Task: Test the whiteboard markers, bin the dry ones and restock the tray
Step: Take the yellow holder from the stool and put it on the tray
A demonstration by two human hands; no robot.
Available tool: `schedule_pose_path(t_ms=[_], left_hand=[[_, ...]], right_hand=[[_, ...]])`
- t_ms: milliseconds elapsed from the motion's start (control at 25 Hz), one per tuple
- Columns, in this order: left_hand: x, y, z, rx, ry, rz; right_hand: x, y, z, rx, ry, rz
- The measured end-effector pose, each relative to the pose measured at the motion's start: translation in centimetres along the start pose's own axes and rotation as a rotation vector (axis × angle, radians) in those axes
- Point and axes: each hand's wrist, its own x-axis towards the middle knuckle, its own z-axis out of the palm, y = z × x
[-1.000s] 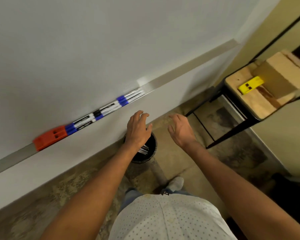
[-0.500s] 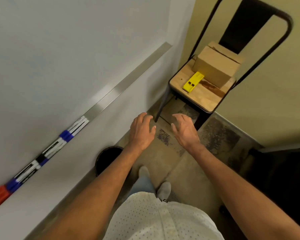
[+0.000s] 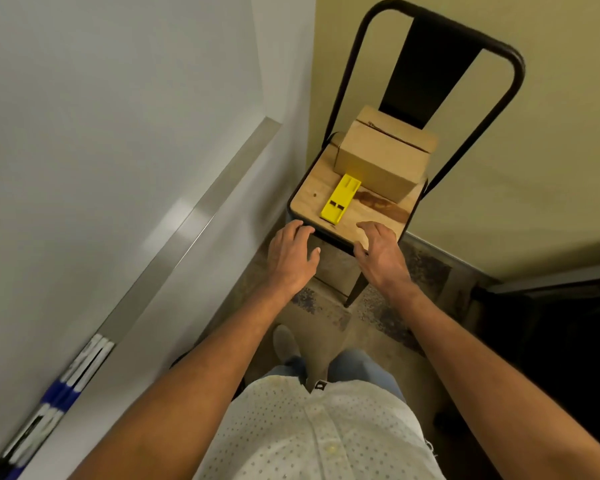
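Though blurred, markers (image 3: 63, 386) in tray (image 3: 187, 216) look white w/ blue caps; both hands spread, empty.

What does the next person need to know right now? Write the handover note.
Left hand and right hand: both open, empty, reaching toward the chair seat.
On the seat: a cardboard box, closed, with a flat yellow item in front of it.
Markers lie in the whiteboard tray, lower left.
Left to do: probably fetch restock from the box; its contents are not visible.
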Motion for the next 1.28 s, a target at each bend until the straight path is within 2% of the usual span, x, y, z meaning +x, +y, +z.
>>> schedule_pose_path(t_ms=[160,320,560,760,1040,1280], left_hand=[[4.7,1.2,0.4,0.001,-0.025,0.004],[9.4,2.3,1.8,0.005,-0.029,-0.047],[13.8,4.3,5.5,-0.060,-0.028,-0.192],[15.3,4.9,9.0,-0.113,-0.063,-0.327],[15.6,4.8,10.7,-0.182,-0.007,-0.409],[14.0,4.1,9.1,-0.175,-0.033,-0.377]], right_hand=[[4.9,1.0,-1.0,-0.034,0.015,-0.019],[9.9,1.5,-1.8,-0.104,-0.047,-0.058],[16.7,3.1,-0.5,-0.173,-0.311,-0.259],[19.4,4.6,1.2,-0.208,-0.443,-0.386],[20.0,6.4,2.9,-0.246,-0.383,-0.428],[19.1,6.5,2.4,-0.224,-0.360,-0.478]])
